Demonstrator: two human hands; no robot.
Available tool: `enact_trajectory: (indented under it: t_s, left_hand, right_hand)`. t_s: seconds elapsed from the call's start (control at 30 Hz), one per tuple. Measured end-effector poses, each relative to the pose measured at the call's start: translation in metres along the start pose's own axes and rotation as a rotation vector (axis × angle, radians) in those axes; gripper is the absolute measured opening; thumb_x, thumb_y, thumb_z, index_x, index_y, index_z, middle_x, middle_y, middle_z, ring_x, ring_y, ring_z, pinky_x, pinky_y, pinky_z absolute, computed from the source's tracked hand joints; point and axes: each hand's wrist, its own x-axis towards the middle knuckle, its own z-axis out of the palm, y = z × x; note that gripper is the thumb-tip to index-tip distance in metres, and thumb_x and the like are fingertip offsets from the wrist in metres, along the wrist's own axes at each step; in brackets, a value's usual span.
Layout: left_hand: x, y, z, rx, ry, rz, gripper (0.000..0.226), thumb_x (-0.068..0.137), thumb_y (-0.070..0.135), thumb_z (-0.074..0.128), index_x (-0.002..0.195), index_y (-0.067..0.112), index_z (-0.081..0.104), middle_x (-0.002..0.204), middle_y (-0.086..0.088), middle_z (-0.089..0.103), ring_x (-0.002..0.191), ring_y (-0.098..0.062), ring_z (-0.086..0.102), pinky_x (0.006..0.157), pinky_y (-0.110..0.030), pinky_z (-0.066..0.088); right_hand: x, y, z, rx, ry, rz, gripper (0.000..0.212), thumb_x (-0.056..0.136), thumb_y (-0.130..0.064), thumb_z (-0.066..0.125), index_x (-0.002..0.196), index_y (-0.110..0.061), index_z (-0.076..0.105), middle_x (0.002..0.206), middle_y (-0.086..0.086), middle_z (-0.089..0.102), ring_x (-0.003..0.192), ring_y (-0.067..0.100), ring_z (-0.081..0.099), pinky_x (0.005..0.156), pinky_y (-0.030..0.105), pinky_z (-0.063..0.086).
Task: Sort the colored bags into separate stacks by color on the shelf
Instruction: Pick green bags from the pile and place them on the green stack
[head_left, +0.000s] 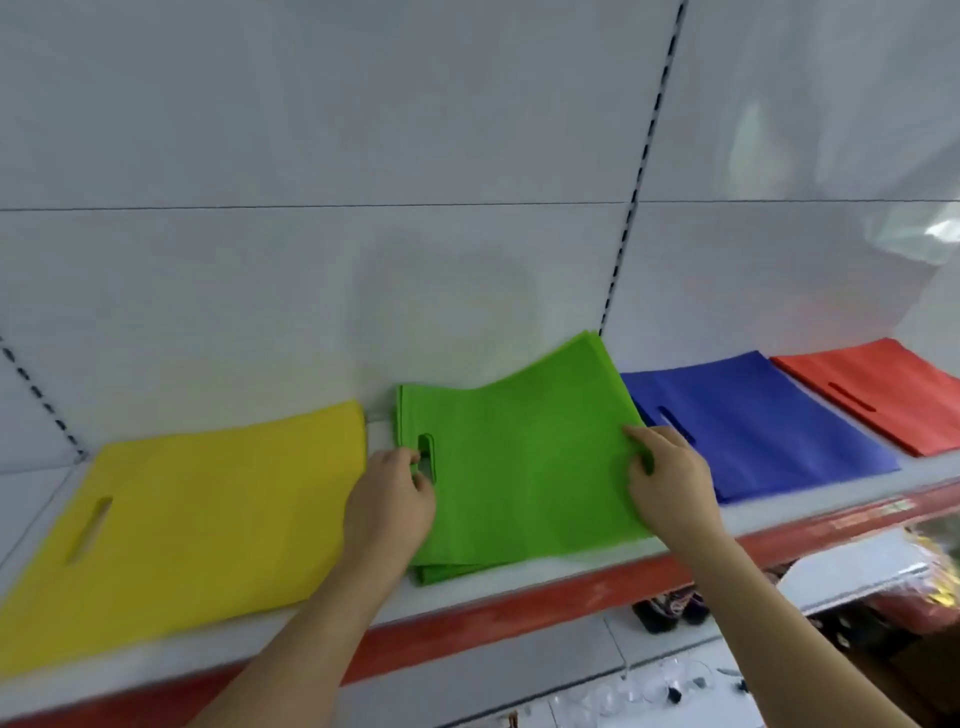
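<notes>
Gripping green bag (519, 467) both sides: left hand (389, 504) at handle slot, right hand (670, 483) pinching edge; shelf (519, 587) below.

Both hands' (389, 499) (670, 483) fingers curled, pinching.

shelf (519, 582): four bag stacks in a row on it, left to right
middle stack (519, 467): between the hands; left hand (389, 509) fingers pinch its left edge at the handle slot, right hand (670, 483) fingers grip its right edge
outer-left stack (208, 519): just left of left-hand fingers, flat
third stack (753, 426): just right of right-hand fingers
fourth stack (883, 395): further right of right-hand fingers, beside third stack
</notes>
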Motion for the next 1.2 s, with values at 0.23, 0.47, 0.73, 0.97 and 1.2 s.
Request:
enact_trajectory:
  t_s: [0.23,0.47,0.73,0.97,1.2]
  left_hand:
    - [-0.014,0.015,0.014,0.270,0.021,-0.114,0.031,0.101,0.032,0.055,0.121,0.013,0.069,0.115,-0.007,0.063,0.102,-0.026,0.060,0.087,-0.039,0.052]
    - [-0.030,0.031,0.020,0.541,0.009,-0.085,0.040,0.101,0.045,0.046,0.117,0.016,0.068,0.107,-0.007,0.068,0.101,-0.028,0.059,0.079,-0.040,0.053]
    - [-0.030,0.040,0.007,0.626,0.008,-0.116,0.039,0.102,0.043,0.043,0.124,0.017,0.064,0.117,-0.005,0.068,0.111,-0.028,0.059,0.086,-0.041,0.050]
    - [-0.054,0.021,-0.028,0.632,0.091,-0.147,0.055,0.101,0.048,0.043,0.143,0.015,0.057,0.155,-0.010,0.049,0.148,-0.033,0.035,0.121,-0.050,0.027]
    - [-0.103,-0.059,-0.095,0.605,0.152,-0.285,0.064,0.104,0.054,0.040,0.154,0.014,0.048,0.166,-0.013,0.037,0.158,-0.034,0.022,0.127,-0.053,0.016]
  right_hand:
    - [0.033,0.025,0.016,-0.133,-0.234,-0.089,0.047,0.101,-0.019,0.059,0.146,-0.006,0.060,0.136,0.012,0.062,0.125,0.035,0.054,0.104,0.048,0.050]
    - [0.030,0.033,0.019,-0.393,-0.330,-0.226,0.067,0.101,-0.066,0.041,0.140,-0.015,0.058,0.148,0.010,0.053,0.138,0.030,0.046,0.120,0.046,0.038]
    - [0.034,0.016,0.020,-0.486,-0.333,-0.286,0.078,0.102,-0.070,0.027,0.149,-0.012,0.050,0.168,0.016,0.027,0.158,0.037,0.018,0.128,0.052,0.024]
    - [0.017,-0.048,0.044,-0.420,-0.314,-0.445,0.087,0.100,-0.073,0.021,0.161,-0.014,0.035,0.170,0.015,0.027,0.160,0.034,0.016,0.129,0.052,0.023]
    - [-0.051,-0.155,0.077,-0.353,-0.352,-0.644,0.086,0.098,-0.074,0.019,0.161,-0.018,0.037,0.170,0.015,0.029,0.160,0.035,0.017,0.128,0.053,0.025]
